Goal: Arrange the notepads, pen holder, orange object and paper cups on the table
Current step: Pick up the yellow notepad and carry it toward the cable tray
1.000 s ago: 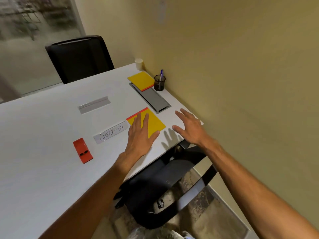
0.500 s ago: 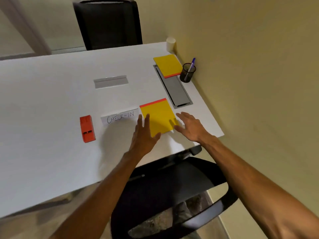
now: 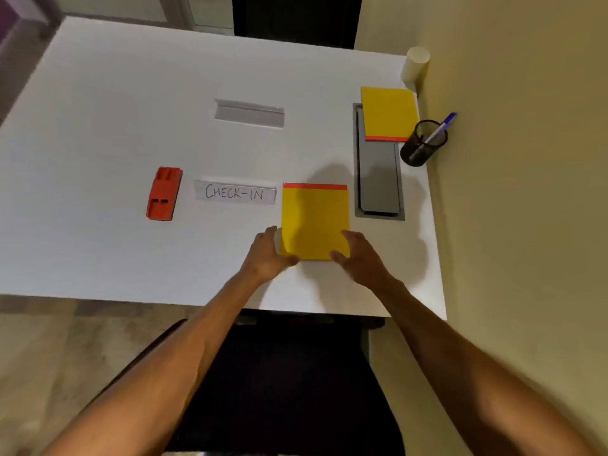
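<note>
Head view shows the notepad [image 3: 315,222] flat on the bench [image 3: 98,120], my left hand [image 3: 268,255] and right hand [image 3: 360,258] touching its near corners with loosely bent fingers [image 3: 271,234], gripping nothing; it seems light, bendy, best held by both sides.

Matt white table [image 3: 131,110], paper notepad [image 3: 315,218], mesh (wire) pen holder [image 3: 422,144]

The near notepad [image 3: 315,222] is yellow with a red strip on its far edge. It lies flat and straight near the front of the white table [image 3: 98,126]. The far notepad [image 3: 389,114] looks the same, but its red strip faces the front. Just beside it stands the black pen holder [image 3: 419,149] with one pen [image 3: 437,131] leaning inside. The orange object [image 3: 163,194] lies flat, well to the left. A pale paper cup [image 3: 416,65] stands upright in the far right corner.
</note>
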`<action>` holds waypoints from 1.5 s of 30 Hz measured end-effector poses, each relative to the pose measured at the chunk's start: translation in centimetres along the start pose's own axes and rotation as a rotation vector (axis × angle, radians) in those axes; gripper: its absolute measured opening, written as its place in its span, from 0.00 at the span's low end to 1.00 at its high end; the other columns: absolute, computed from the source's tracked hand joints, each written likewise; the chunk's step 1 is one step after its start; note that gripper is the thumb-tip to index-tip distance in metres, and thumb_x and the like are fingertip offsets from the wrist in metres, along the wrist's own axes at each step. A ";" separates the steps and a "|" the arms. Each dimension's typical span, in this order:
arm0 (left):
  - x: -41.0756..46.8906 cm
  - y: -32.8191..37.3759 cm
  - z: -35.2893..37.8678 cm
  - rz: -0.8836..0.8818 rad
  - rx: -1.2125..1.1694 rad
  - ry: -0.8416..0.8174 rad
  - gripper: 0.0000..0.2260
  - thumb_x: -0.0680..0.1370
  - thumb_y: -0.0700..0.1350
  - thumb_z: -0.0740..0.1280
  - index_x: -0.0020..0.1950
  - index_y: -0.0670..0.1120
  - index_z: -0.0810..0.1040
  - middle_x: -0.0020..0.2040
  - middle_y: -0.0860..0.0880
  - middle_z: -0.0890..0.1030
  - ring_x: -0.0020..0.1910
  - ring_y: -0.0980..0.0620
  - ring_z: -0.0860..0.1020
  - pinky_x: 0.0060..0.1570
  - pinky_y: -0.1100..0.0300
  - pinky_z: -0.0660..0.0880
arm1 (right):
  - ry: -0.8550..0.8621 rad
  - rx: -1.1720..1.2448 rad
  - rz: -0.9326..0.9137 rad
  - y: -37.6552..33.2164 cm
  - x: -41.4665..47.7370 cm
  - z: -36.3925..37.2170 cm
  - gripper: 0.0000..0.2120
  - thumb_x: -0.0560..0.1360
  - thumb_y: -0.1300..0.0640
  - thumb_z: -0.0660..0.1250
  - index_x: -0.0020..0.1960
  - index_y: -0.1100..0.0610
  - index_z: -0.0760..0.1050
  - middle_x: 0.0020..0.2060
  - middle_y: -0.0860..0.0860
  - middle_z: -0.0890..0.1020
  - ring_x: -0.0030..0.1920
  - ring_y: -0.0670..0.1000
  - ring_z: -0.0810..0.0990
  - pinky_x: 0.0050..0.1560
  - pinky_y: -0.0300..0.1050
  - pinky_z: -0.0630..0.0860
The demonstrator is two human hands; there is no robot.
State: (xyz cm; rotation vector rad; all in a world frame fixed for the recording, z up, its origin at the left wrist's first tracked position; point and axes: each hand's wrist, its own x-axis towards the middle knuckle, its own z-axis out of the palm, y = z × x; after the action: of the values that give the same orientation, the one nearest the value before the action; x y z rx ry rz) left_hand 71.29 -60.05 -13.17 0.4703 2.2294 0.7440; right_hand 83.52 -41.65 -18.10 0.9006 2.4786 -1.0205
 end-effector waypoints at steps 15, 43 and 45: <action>5.5 -1.4 4.8 -0.274 -0.090 0.152 0.14 0.73 0.42 0.73 0.37 0.47 0.68 0.36 0.51 0.71 0.38 0.51 0.71 0.31 0.63 0.66 | 0.213 0.255 0.297 2.3 6.2 2.2 0.16 0.77 0.52 0.67 0.58 0.62 0.74 0.50 0.57 0.78 0.52 0.59 0.77 0.48 0.47 0.69; 7.0 0.7 9.0 -0.282 -0.544 0.011 0.08 0.72 0.33 0.72 0.39 0.46 0.81 0.32 0.46 0.78 0.31 0.48 0.75 0.46 0.50 0.80 | 0.309 0.605 0.290 11.1 1.3 -2.4 0.06 0.74 0.66 0.71 0.48 0.58 0.77 0.41 0.54 0.80 0.41 0.53 0.77 0.42 0.48 0.76; 6.6 2.0 10.8 -0.293 -0.552 0.018 0.10 0.71 0.31 0.72 0.38 0.47 0.81 0.35 0.45 0.79 0.32 0.47 0.76 0.45 0.50 0.81 | 0.365 0.566 0.337 12.7 0.1 -2.8 0.08 0.72 0.66 0.73 0.50 0.59 0.78 0.41 0.54 0.81 0.42 0.53 0.78 0.44 0.50 0.78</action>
State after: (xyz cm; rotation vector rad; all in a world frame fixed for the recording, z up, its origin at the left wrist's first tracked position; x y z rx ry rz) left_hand 75.07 -51.11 -21.49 -0.1300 1.9346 1.1470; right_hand 91.65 -32.63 -22.76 1.7431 2.1972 -1.5731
